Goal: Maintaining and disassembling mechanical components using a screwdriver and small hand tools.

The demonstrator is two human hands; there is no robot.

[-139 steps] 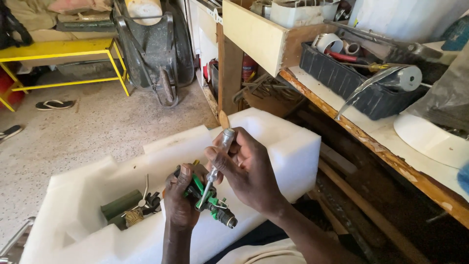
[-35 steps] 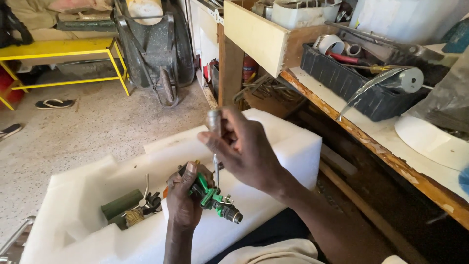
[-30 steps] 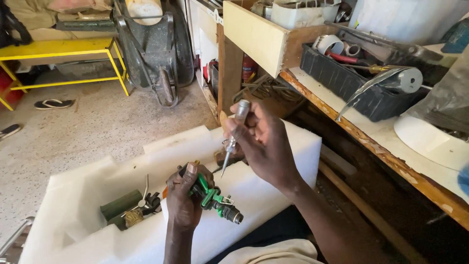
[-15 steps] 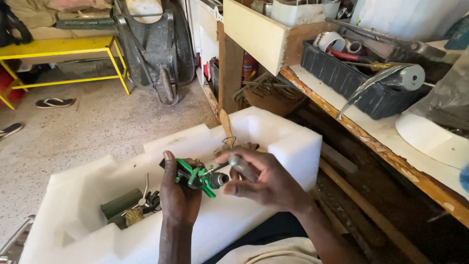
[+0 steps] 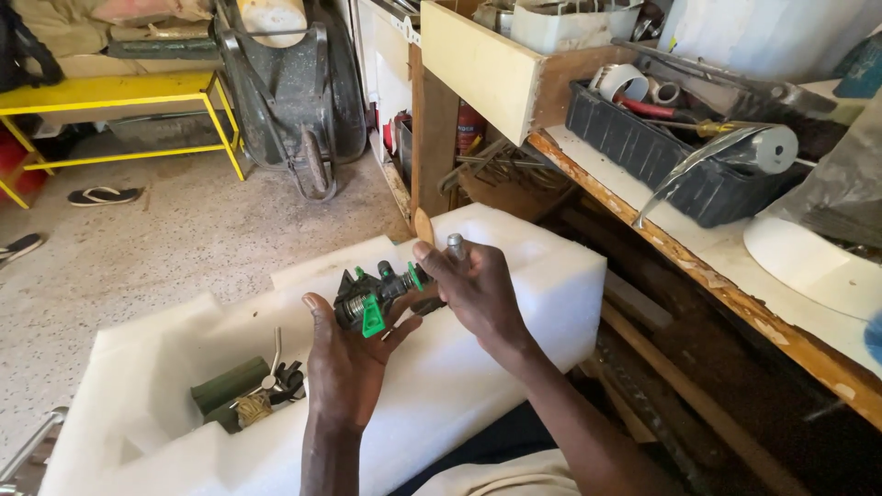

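Two hands hold a small green and black part above a white foam block.

The left hand (image 5: 354,354) lies palm up under the green and black part (image 5: 367,298), fingers curled around it, just above the foam block (image 5: 514,321). The right hand (image 5: 473,289) touches the part's far end and is closed around a screwdriver (image 5: 455,246), whose metal end sticks up from the fist. In the foam block's hollow, left of the hands, lie a dark green piece (image 5: 225,386) and a tangle of wires (image 5: 276,386). Right of the block runs a tabletop (image 5: 643,216) with a black tray (image 5: 661,161) of tools. Beyond the block stand a wheelbarrow (image 5: 294,83) and a yellow bench (image 5: 110,96).
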